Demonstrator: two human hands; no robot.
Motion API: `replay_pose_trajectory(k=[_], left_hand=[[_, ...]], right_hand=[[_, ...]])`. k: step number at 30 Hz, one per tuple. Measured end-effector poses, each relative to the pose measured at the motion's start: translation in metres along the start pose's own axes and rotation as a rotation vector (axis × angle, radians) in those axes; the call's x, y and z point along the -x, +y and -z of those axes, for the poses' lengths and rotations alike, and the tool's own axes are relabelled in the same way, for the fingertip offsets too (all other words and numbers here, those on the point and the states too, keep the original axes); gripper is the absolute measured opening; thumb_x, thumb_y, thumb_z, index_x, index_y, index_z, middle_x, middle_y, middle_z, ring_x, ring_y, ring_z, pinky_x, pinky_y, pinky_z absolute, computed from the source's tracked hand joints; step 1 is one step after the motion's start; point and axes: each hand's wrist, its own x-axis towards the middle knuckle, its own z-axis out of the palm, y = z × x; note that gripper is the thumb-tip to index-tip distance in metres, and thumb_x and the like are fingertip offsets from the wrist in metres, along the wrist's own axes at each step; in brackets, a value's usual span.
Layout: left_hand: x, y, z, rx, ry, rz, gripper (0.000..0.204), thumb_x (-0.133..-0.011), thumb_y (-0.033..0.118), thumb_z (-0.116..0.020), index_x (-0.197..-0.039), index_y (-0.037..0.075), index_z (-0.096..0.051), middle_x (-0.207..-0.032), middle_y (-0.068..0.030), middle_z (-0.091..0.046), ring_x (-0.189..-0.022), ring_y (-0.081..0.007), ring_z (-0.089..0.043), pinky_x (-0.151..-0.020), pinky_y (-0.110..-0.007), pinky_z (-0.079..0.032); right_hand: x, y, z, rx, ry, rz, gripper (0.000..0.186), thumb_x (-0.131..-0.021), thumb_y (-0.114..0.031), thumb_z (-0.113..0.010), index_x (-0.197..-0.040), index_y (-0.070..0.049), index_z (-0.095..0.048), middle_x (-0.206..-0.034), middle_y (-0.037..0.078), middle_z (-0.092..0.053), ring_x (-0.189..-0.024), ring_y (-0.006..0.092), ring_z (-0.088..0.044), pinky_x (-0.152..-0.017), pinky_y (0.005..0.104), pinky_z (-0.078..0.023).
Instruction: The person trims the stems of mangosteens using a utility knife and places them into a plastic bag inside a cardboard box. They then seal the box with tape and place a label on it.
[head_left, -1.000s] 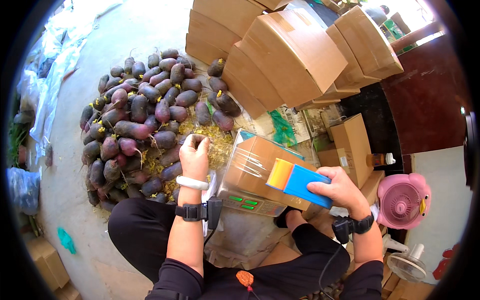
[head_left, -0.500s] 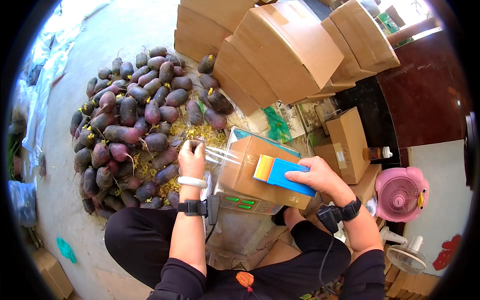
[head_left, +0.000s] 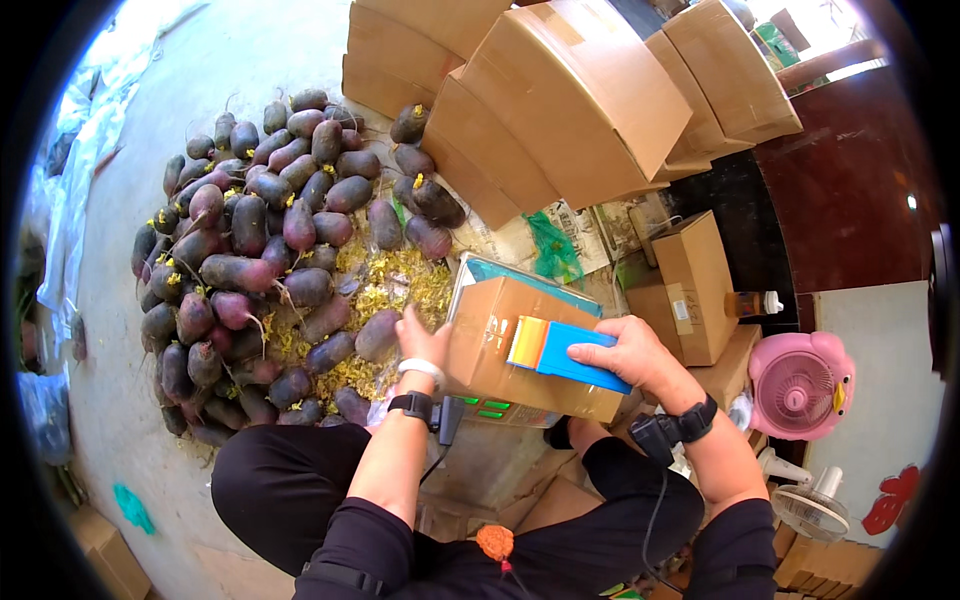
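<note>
A taped cardboard box (head_left: 490,365) rests on a digital scale (head_left: 490,412) with green lit displays. My right hand (head_left: 640,355) is closed round a blue tape dispenser (head_left: 580,358), its yellow end lying against the top of the box. Beside the box's left edge is my left hand (head_left: 424,340), fingers apart and nothing seen in them; whether it touches the cardboard I cannot tell. A large pile of dark purple radishes (head_left: 250,225) lies on the floor to the left, the closest radish (head_left: 378,335) just left of that hand.
Large cardboard cartons (head_left: 570,100) stand at the back, and a smaller carton (head_left: 695,290) with a bottle (head_left: 755,304) is on the right. A pink basin-shaped fan (head_left: 800,385) and a white fan (head_left: 810,510) stand far right. Yellow leaf scraps (head_left: 400,285) litter the floor.
My left hand has moved right and down to the box's side, its fingers now spread. The clear tape strips it held stretched from the box no longer show. My right hand stays nearly in place.
</note>
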Motion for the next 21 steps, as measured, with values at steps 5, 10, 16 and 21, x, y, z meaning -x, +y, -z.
replay_pose_trajectory(k=[5,10,16,21], left_hand=[[0.015,0.011,0.025,0.778,-0.306,0.034,0.046,-0.1,0.03,-0.047,-0.132,-0.003,-0.05,-0.137,-0.0142,-0.05,-0.123,-0.0222,-0.049,-0.106,-0.035,-0.035],[0.043,0.053,0.046,0.583,-0.62,0.061,0.07,-0.098,0.054,-0.036,-0.135,-0.004,-0.047,-0.134,-0.0185,-0.052,-0.13,-0.0239,-0.041,-0.108,-0.029,-0.03],[0.041,0.041,0.042,0.243,-0.453,-0.224,0.063,-0.097,0.043,-0.04,-0.14,-0.002,-0.039,-0.144,-0.0199,-0.041,-0.138,-0.0323,-0.03,-0.113,-0.041,-0.019],[0.085,0.108,0.066,-0.251,-0.332,-0.744,0.067,-0.09,0.03,-0.055,-0.145,0.0,-0.031,-0.149,-0.0172,-0.035,-0.142,-0.0357,-0.025,-0.116,-0.05,-0.014]], right_hand=[[0.002,-0.002,0.003,0.006,0.003,-0.009,0.057,-0.07,-0.056,-0.074,-0.082,-0.001,-0.071,-0.071,0.013,-0.067,-0.065,0.0219,-0.065,-0.063,0.0346,-0.051],[-0.001,-0.004,0.001,0.001,0.009,0.046,0.053,-0.072,-0.05,-0.075,-0.082,0.002,-0.07,-0.068,0.01,-0.065,-0.064,0.0155,-0.062,-0.06,0.0312,-0.048],[-0.002,0.004,0.003,0.019,0.02,0.058,0.055,-0.071,-0.052,-0.074,-0.079,0.002,-0.07,-0.069,0.013,-0.065,-0.064,0.0193,-0.062,-0.061,0.0335,-0.048],[-0.003,0.004,0.008,0.09,0.012,0.09,0.059,-0.068,-0.057,-0.072,-0.077,0.001,-0.069,-0.068,0.016,-0.063,-0.062,0.0228,-0.061,-0.059,0.0357,-0.046]])
